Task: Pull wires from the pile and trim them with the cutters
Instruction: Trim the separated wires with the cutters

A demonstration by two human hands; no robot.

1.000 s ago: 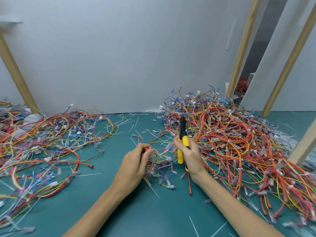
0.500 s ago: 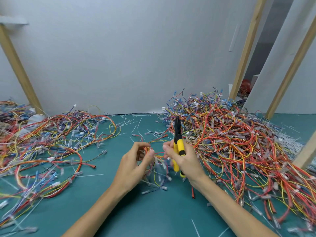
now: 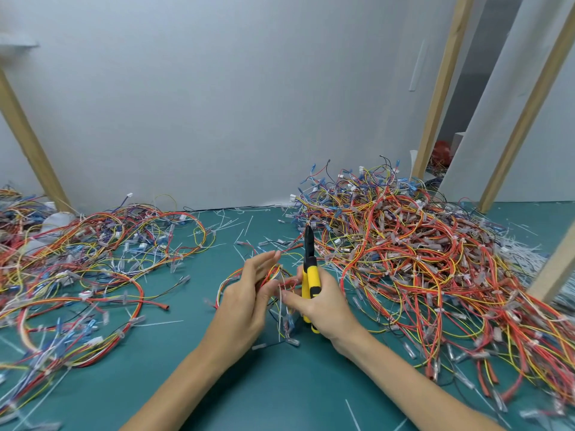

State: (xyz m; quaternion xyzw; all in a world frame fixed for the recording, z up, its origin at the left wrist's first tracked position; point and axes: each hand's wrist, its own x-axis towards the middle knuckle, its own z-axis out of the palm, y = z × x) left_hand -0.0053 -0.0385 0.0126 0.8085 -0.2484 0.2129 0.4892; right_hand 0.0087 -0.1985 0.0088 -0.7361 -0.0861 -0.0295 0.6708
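Observation:
A big tangled pile of red, yellow and blue wires covers the right side of the green table. My right hand grips yellow-handled cutters, whose black jaws point up and away. My left hand is just left of it, fingers stretched, pinching a small looped bundle of red and yellow wires against the thumb. The bundle's loose ends with clear connectors hang between both hands, and my right fingertips touch them.
A second, flatter spread of wires lies on the left. White cable-tie offcuts litter the green mat. Slanted wooden posts stand at the right, another wooden post at the far left. A grey wall closes the back.
Both hands have lifted the small bundle off the mat and drawn closer together. My left fingers have straightened out, and the cutters now stand more upright.

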